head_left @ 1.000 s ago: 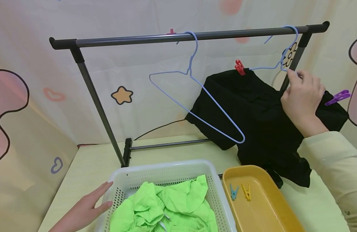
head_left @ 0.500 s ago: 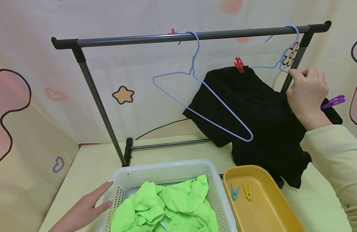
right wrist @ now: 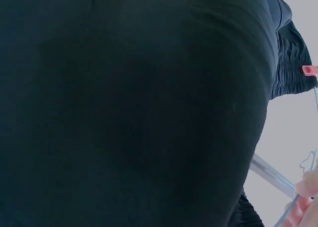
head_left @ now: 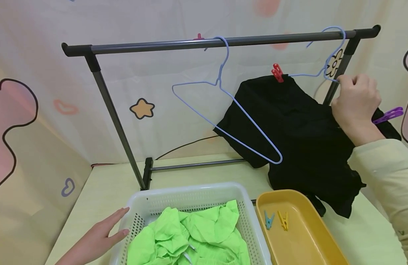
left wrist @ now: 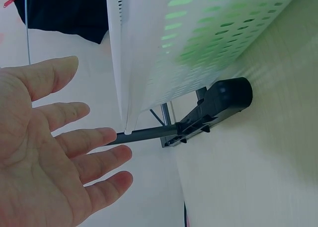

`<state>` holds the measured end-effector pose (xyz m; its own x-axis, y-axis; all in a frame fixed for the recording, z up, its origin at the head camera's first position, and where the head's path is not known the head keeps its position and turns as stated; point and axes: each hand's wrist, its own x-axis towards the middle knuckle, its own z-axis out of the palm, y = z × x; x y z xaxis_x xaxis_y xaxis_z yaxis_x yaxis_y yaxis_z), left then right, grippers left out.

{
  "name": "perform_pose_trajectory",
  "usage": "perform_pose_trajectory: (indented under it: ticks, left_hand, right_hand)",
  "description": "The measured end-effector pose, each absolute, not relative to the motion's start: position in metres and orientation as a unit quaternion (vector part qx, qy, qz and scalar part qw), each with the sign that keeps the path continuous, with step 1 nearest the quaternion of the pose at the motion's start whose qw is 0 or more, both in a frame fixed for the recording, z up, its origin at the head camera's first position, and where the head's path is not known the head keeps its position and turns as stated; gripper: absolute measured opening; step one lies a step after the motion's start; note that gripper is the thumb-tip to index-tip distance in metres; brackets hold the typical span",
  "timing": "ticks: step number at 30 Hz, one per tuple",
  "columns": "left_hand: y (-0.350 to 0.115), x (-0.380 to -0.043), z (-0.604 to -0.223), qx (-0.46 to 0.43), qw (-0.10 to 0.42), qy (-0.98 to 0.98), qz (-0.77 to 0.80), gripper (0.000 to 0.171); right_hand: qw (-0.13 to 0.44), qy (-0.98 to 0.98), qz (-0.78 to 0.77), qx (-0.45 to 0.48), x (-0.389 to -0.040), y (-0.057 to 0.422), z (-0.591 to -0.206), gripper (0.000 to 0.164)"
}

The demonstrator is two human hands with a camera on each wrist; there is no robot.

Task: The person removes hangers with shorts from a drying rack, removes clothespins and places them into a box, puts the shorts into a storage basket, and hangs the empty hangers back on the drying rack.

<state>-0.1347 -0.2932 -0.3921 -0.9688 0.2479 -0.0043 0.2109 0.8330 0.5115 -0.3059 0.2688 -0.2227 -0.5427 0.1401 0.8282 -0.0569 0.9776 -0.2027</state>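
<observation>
In the head view my right hand [head_left: 356, 105] grips the right arm of a blue wire hanger [head_left: 334, 55], whose hook loops over the right end of the rack's top bar. A black garment [head_left: 300, 129] hangs from it, held by a red clothespin [head_left: 277, 73] and a purple clothespin [head_left: 388, 115]. The right wrist view shows curled fingers [right wrist: 307, 187] around the hanger wire, while black cloth fills most of it. My left hand [head_left: 94, 237] is by the left rim of a white basket [head_left: 190, 191], fingers extended and holding nothing, as the left wrist view confirms.
A bare blue hanger [head_left: 220, 77] hangs mid-bar on the dark clothes rack [head_left: 151, 47]. Bright green clothing [head_left: 190, 235] lies in the basket. To its right, a yellow tray [head_left: 300, 235] contains a blue clothespin [head_left: 268, 221] and a yellow clothespin [head_left: 283, 221].
My right hand has moved slightly right and up, still on the hanger; its hook sits a little higher. The black garment and the bare hanger have swayed. My left hand has stayed in place.
</observation>
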Motion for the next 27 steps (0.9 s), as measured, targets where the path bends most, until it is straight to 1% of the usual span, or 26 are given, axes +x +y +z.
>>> perform_pose_trajectory:
  ticks: [12, 19, 27]
  left_hand:
    - [-0.293, -0.134, -0.393, 0.119, 0.031, 0.956, 0.268, 0.059]
    - [-0.293, -0.134, -0.395, 0.116, 0.02, 0.957, 0.266, 0.058]
    - [-0.293, -0.137, -0.396, 0.113, 0.031, 0.954, 0.275, 0.059]
  right_hand:
    - [0.523, -0.846, 0.102, -0.027, -0.302, 0.277, -0.211, 0.037]
    - [0.515, -0.85, 0.104, -0.031, -0.295, 0.278, -0.203, 0.04]
    - [0.542, -0.833, 0.105, -0.023, -0.293, 0.276, -0.196, 0.037]
